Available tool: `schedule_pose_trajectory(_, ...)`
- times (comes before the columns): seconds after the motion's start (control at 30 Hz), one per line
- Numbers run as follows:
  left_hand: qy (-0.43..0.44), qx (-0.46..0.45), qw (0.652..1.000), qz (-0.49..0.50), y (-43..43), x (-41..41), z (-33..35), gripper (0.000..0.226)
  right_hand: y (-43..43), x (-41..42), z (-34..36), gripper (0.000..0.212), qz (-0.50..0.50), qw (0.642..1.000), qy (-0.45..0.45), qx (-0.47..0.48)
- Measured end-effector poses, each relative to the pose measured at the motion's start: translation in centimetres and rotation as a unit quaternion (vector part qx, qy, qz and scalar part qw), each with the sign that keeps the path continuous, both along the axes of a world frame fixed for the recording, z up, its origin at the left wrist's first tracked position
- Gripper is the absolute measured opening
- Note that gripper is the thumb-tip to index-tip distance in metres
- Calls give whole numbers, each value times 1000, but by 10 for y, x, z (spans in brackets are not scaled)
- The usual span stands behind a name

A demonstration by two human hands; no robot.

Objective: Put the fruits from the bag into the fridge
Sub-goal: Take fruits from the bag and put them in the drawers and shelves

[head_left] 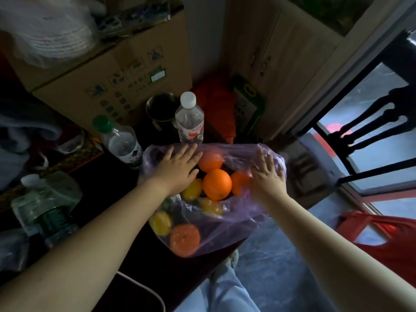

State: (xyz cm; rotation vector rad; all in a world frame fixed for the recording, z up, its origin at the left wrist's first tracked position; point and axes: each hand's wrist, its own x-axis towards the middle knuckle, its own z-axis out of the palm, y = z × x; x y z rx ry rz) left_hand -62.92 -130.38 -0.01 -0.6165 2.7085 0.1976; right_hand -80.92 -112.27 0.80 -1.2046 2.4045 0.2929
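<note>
A thin purple plastic bag [234, 212] lies on the dark table at its right corner. It holds several oranges, one large orange [217, 183] in the mouth, and yellow lemons [160, 222] lower down. My left hand [176, 164] lies flat with straight fingers on the bag's left rim. My right hand [267, 174] is spread over the bag's right rim, fingers straight, touching the plastic. Neither hand holds a fruit. No fridge is in sight.
Two water bottles [190, 119] [119, 140] and a metal cup [161, 108] stand just behind the bag, before a big cardboard box [108, 70]. A bottle pack [42, 206] sits left. A wooden cabinet [283, 64], a dark chair [369, 131] and a red bag [387, 235] are to the right.
</note>
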Motion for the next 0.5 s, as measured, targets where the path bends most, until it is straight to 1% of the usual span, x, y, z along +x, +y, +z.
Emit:
schedule_pose_trajectory(0.1, 16, 22, 999, 35, 3, -4, 0, 58, 5, -1, 0, 80, 14, 999, -5, -33)
schedule_pose_trajectory(0.17, 59, 21, 997, 51, 7, -3, 2, 60, 6, 3, 3, 72, 33, 996, 9, -85)
schedule_pose_trajectory(0.2, 95, 12, 994, 54, 11, 0, 5, 61, 7, 6, 6, 67, 48, 991, 22, -126)
schedule_pose_trajectory(0.27, 196, -8, 980, 42, 22, 9, 9, 58, 6, 18, 14, 57, 63, 968, 29, -242)
schedule_pose_trajectory(0.3, 248, -10, 968, 32, 28, 14, 9, 52, 4, 25, 18, 53, 59, 954, 14, -295)
schedule_pose_trajectory(0.33, 277, 3, 961, 27, 34, 18, 7, 46, 1, 34, 21, 51, 59, 945, -12, -321)
schedule_pose_trajectory(0.37, 277, 30, 960, 28, 40, 22, 5, 40, -2, 44, 24, 50, 66, 942, -37, -327)
schedule_pose_trajectory(0.43, 236, 70, 968, 40, 47, 28, -2, 35, -8, 64, 24, 52, 83, 947, -67, -302)
schedule_pose_trajectory(0.5, 195, 81, 976, 61, 49, 35, -9, 37, -13, 77, 17, 59, 88, 956, -81, -269)
